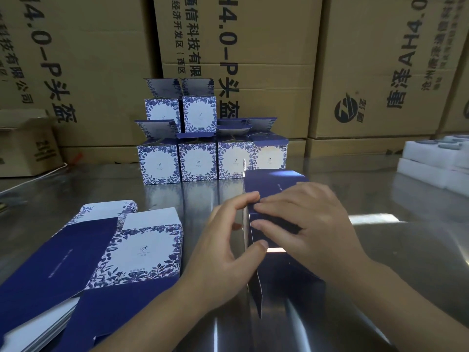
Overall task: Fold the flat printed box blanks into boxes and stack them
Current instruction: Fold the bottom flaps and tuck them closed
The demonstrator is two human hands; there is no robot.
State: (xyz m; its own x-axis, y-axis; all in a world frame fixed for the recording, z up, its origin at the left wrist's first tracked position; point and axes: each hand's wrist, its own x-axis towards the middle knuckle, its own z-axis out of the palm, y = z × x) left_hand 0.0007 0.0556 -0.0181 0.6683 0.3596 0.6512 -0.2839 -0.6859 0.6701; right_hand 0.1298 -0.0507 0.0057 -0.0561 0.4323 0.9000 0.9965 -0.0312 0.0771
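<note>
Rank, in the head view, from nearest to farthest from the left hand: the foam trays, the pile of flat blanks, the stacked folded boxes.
1. Pile of flat blanks: right beside the left hand, on its left.
2. Stacked folded boxes: ahead, farther back on the table.
3. Foam trays: far right.

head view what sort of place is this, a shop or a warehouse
Probably a warehouse packing bench: tall shipping cartons line the back, and a steel table carries stacked folded printed boxes and a pile of flat blanks.
</note>
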